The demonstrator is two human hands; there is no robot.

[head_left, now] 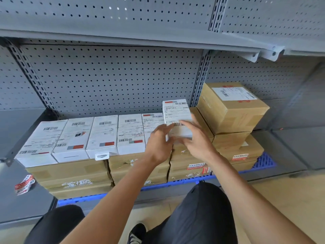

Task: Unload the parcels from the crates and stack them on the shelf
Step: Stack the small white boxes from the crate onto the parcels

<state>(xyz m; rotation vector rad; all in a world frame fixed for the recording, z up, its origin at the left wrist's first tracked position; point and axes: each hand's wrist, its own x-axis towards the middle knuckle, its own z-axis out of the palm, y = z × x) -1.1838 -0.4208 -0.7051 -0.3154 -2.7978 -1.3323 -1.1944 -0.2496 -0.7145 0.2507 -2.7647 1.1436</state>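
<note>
On the shelf (21,199): grey steel, pegboard back
White parcel (176,114): glossy slab, tilted, right end of the white row (84,138), atop brown cartons (73,175)
Left hand (159,147): pinching its near-left edge
Right hand (197,140): fingers curled over top
Right-side boxes (232,110): taped cardboard cubes

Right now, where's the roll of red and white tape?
The tape roll lies at the head view's lower left, on the grey shelf, just left of the brown cartons.
</note>
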